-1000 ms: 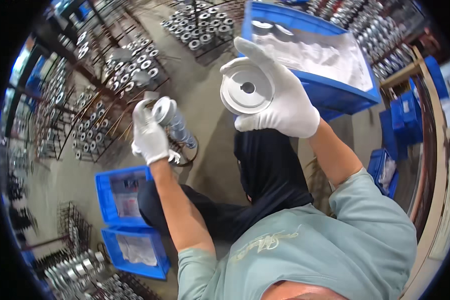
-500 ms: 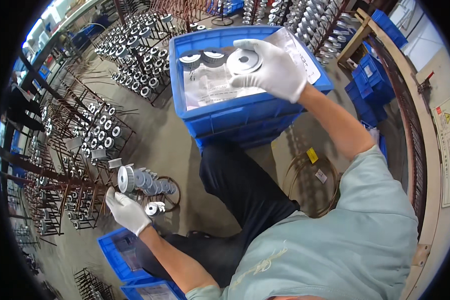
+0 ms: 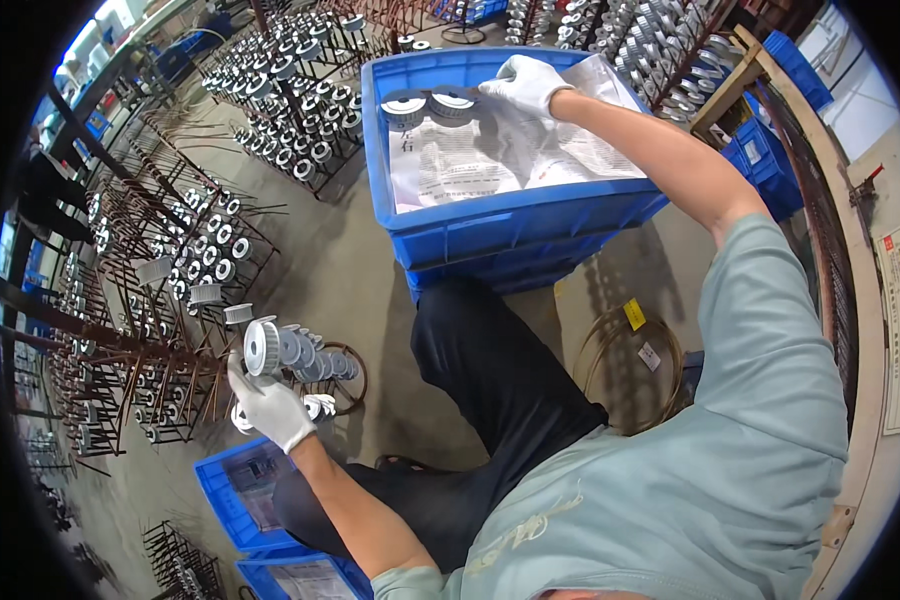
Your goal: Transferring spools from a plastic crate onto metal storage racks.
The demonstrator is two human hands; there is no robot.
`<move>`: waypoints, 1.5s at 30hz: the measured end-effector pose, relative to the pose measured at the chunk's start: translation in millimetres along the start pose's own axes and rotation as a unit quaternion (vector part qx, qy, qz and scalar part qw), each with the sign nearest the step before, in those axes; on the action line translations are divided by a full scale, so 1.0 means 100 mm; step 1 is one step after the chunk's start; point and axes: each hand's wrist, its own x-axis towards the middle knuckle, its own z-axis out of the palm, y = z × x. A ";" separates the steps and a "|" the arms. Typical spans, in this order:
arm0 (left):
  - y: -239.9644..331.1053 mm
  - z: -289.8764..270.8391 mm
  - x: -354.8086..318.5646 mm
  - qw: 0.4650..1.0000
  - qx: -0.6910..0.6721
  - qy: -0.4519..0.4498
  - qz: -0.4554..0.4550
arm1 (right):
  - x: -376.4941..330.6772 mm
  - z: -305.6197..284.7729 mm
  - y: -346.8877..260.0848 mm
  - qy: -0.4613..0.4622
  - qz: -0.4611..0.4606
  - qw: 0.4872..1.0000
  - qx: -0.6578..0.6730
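My left hand [image 3: 274, 410], in a white glove, has its fingers around the lower left side of a silvery toothed pulley [image 3: 262, 347] at the near end of a row of pulleys [image 3: 315, 357]. In the large blue crate [image 3: 510, 212], my gloved right hand [image 3: 526, 84] is curled, palm down, near the far side. The pulley under it is hidden by the fingers and glove. Just left of that hand, two pulleys [image 3: 452, 102] sit side by side on printed paper sheets [image 3: 460, 165] lining the crate.
Rusty racks [image 3: 160, 355] loaded with pulleys fill the left side and the back. Smaller blue crates [image 3: 240, 490] stand by my left leg. A coil of wire [image 3: 585, 370] with a yellow tag lies on the floor to the right, near a wooden frame [image 3: 835, 330].
My right hand has lowered its pulley toward the far side of the crate, turning palm down. My left hand has risen against the end pulley and taken hold of it.
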 end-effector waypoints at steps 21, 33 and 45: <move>-0.38 0.42 0.22 0.953 -0.089 -0.017 0.289 | -0.06 -0.41 0.05 0.119 -0.205 0.947 -0.217; -0.40 0.34 0.18 0.958 -0.205 -0.038 0.198 | -1.85 1.73 -2.39 -0.056 -0.356 0.911 0.203; -0.42 0.20 0.24 0.976 -0.038 0.006 0.213 | -1.84 1.12 -2.00 -0.122 -0.269 0.890 0.348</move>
